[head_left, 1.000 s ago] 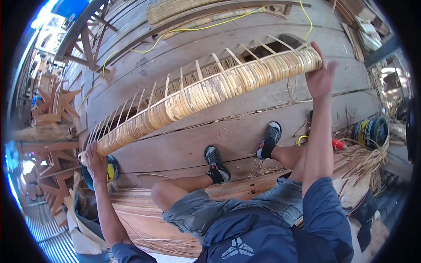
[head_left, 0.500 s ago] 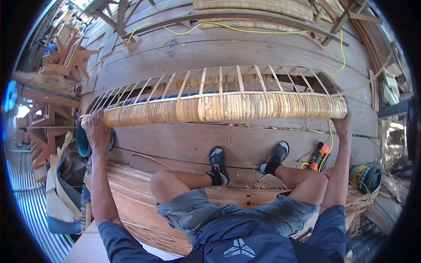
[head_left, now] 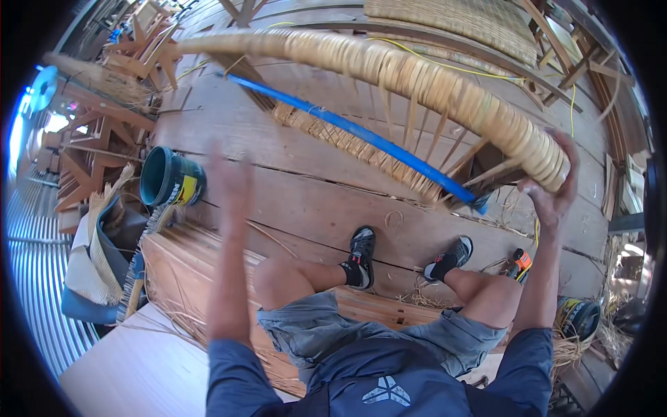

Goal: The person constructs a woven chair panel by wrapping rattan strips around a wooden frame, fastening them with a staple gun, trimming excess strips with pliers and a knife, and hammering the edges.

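A long, narrow wooden frame, wrapped along its near bar with pale cane (head_left: 417, 76) and strung with slanting strips, hangs tilted above the plank floor, its left end raised toward the back. My right hand (head_left: 556, 191) grips its right end. A blue bar (head_left: 347, 128) runs along inside it, beside a second wrapped strip (head_left: 326, 139). My left hand (head_left: 231, 177), blurred by motion, is off the frame, with fingers apart and nothing visible in them, between the frame and my left knee.
A teal bucket (head_left: 158, 182) stands left, near wooden star shapes (head_left: 142, 52). An orange power tool (head_left: 522, 264) and a second bucket (head_left: 577, 320) lie to my right. Rolled mats (head_left: 445, 21) and a yellow cord (head_left: 445, 62) are at the back. Planks (head_left: 177, 271) lie beneath my legs.
The frame has swung and tipped, its left end rising away from me and exposing the blue bar. My left hand has let go and moved rightward; my right hand still grips.
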Available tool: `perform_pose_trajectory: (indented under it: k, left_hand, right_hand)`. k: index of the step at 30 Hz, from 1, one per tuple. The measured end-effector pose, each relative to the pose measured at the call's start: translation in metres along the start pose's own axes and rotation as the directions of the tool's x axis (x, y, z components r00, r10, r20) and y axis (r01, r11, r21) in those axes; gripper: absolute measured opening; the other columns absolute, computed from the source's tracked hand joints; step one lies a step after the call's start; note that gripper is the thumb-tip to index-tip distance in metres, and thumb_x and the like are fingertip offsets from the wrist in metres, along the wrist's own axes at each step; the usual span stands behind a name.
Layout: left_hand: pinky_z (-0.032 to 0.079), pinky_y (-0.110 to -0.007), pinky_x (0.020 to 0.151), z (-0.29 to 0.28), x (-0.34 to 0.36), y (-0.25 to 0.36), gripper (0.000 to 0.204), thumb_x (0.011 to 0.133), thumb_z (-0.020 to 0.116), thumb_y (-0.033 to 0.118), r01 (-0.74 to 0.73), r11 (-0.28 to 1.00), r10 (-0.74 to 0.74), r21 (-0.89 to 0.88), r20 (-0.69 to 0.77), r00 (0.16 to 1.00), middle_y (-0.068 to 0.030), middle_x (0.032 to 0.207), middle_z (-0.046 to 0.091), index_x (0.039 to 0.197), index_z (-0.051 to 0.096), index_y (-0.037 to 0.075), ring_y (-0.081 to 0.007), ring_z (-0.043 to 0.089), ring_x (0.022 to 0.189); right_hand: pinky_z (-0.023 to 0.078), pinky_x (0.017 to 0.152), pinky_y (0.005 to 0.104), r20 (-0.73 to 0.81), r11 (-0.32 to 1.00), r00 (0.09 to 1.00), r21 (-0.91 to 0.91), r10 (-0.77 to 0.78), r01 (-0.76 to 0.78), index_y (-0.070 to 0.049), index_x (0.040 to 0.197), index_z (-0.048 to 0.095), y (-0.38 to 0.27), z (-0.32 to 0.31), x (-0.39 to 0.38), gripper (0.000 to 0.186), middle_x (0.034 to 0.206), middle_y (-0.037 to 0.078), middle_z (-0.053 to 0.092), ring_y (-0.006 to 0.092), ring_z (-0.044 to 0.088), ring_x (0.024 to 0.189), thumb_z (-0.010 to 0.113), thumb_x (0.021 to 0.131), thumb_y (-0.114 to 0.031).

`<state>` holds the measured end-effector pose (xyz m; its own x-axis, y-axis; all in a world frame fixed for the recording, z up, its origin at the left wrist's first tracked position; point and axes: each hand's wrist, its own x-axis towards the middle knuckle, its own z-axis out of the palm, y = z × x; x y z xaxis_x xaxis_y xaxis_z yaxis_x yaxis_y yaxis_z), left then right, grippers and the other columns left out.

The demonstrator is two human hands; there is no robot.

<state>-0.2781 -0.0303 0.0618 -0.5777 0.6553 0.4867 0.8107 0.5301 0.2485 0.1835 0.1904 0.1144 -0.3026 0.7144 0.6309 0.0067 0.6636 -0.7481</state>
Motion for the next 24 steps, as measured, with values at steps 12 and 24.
perform_pose_trajectory:
  k: [12, 24]
  left_hand:
    - [0.040, -0.043, 0.083, 0.054, -0.340, 0.041, 0.040, 0.094, 0.036, 0.032, 0.897, 0.106, -0.510, -0.429, 0.751, 0.419, -0.0259, 0.106, 0.054, 0.107, 0.052, -0.002, -0.0400, 0.052, 0.097]
    - [0.018, -0.060, 0.104, -0.051, -0.327, 0.041, 0.078, 0.068, 0.074, 0.031, -0.073, 0.997, 0.068, 0.024, 0.142, 0.988, -0.0249, 0.144, 0.019, 0.135, 0.038, 0.015, -0.0497, 0.015, 0.133]
  right_hand:
    - [0.044, 0.078, 0.0273, -0.170, 0.978, 0.978, -0.148, 0.123, -0.149, 0.001, 0.114, 0.053, -0.081, 0.080, 0.033, 0.054, 0.099, 0.008, 0.060, 0.0162, 0.056, 0.088, 0.073, 0.076, -0.031]
    - [0.044, 0.070, 0.0307, -0.311, 0.783, 0.770, -0.112, 0.557, -0.612, 0.003, 0.098, 0.066, 0.022, 0.014, -0.039, 0.042, 0.084, 0.004, 0.062, 0.0140, 0.054, 0.076, 0.068, 0.080, -0.036]
